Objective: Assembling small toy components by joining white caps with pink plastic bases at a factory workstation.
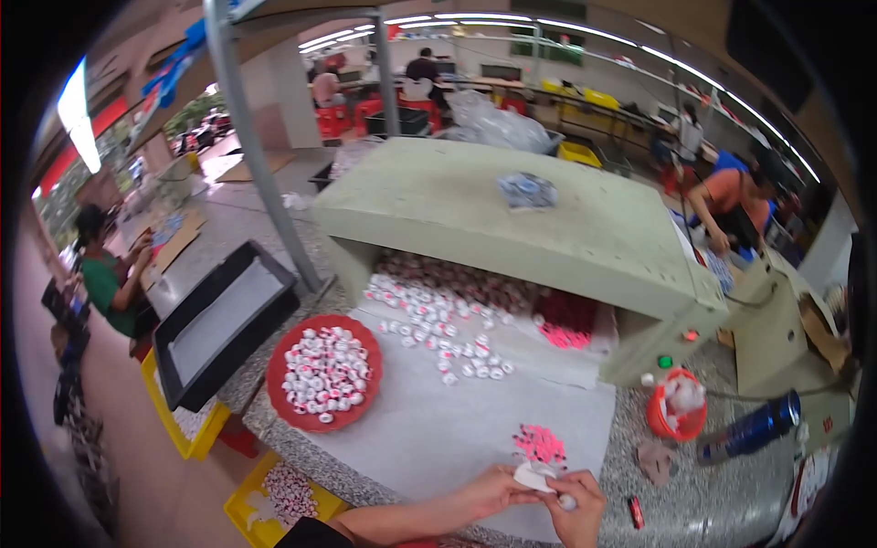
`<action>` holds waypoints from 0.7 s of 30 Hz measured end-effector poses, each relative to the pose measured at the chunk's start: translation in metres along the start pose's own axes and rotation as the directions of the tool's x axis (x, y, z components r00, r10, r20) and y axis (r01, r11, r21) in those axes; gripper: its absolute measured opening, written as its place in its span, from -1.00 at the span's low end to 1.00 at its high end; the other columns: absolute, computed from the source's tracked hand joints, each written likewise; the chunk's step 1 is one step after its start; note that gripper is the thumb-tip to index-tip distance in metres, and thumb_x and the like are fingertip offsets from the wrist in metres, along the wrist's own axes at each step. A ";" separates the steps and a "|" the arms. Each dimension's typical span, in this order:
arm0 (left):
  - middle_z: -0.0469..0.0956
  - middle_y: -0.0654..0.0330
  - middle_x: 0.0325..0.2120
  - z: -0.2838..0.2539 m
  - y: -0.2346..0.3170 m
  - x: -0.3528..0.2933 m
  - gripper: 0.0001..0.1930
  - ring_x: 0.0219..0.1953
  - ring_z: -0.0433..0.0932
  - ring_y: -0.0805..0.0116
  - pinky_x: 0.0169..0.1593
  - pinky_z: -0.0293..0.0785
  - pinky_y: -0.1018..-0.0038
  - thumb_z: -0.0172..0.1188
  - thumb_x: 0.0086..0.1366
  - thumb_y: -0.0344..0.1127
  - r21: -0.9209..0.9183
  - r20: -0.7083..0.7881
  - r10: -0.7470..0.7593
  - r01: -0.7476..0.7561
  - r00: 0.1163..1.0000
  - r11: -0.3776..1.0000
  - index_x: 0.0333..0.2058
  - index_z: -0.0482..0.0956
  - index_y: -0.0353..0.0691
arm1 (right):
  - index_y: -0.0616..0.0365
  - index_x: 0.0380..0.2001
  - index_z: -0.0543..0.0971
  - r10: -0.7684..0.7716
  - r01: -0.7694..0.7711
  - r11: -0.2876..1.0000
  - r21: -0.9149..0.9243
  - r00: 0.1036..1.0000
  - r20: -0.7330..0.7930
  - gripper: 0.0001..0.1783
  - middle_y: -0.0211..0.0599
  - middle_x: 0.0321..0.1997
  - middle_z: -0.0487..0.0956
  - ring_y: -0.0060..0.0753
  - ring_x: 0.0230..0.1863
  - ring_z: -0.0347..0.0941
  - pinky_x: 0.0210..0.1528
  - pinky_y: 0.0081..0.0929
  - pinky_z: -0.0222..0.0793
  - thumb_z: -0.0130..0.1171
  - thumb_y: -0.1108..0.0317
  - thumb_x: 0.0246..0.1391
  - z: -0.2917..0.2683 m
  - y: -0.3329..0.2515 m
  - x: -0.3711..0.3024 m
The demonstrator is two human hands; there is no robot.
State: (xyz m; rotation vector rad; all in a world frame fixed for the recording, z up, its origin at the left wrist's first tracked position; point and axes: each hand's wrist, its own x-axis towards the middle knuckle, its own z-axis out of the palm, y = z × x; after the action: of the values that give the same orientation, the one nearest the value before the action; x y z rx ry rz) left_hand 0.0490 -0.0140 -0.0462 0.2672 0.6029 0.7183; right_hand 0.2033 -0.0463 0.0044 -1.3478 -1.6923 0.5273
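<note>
My left hand (496, 490) and my right hand (579, 508) meet at the near edge of the bench, both closed. Pinched in the left fingers, and reaching across to the right ones, is a piece of white cloth or tissue (533, 476). A small white rounded piece (566, 501) shows at the right fingers; its details are blurred. Just beyond the hands lies a little heap of pink pieces (541, 443) with dark specks, on a white sheet (457, 429). White round pieces with pink and dark marks (461, 352) spread from that sheet into a pale green box-shaped machine (521, 205).
To the left stand a red bowl (277, 391) of white pieces, a black tray (169, 352) and yellow bins (239, 519) lower down. On the right are an orange-red cup (676, 427), a blue can (754, 427) and a small red object (637, 512). Co-workers (110, 283) sit farther off.
</note>
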 end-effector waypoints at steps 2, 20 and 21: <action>0.46 -0.01 -0.17 -0.004 0.001 -0.003 -0.70 -0.16 0.50 0.12 -0.04 0.44 0.35 0.04 0.09 -0.54 -0.029 0.019 0.023 -0.022 1.000 0.999 -0.15 0.40 -0.49 | 0.13 -0.45 0.50 -0.040 0.040 0.998 -0.046 0.999 0.011 -0.76 -0.13 -0.41 0.51 -0.12 -0.36 0.43 -0.31 -0.26 0.34 0.10 0.19 -0.13 -0.005 -0.013 -0.001; 0.50 0.19 -0.30 0.024 0.029 -0.049 -0.69 -0.26 0.50 0.50 -0.14 0.41 0.59 0.05 0.21 -0.42 0.448 0.302 0.305 -0.417 0.903 0.791 -0.05 0.33 -0.26 | 0.26 -0.34 0.56 0.154 -0.130 0.967 0.217 0.983 -0.097 -0.68 -0.19 -0.30 0.55 -0.36 -0.25 0.44 -0.18 -0.52 0.34 0.30 0.40 -0.26 0.012 -0.035 -0.001; 0.51 0.19 -0.31 0.024 0.033 -0.055 -0.71 -0.27 0.50 0.51 -0.17 0.42 0.60 0.06 0.20 -0.43 0.481 0.328 0.298 -0.430 0.896 0.764 -0.09 0.36 -0.27 | 0.26 -0.34 0.56 0.158 -0.133 0.967 0.219 0.982 -0.100 -0.68 -0.19 -0.30 0.55 -0.36 -0.25 0.44 -0.18 -0.52 0.34 0.30 0.40 -0.26 0.014 -0.034 -0.001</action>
State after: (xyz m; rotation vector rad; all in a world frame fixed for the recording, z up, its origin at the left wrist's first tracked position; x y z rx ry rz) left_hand 0.0134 -0.0279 0.0104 1.0178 0.5224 0.8675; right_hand 0.1724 -0.0558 0.0229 -1.3263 -1.4068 0.6799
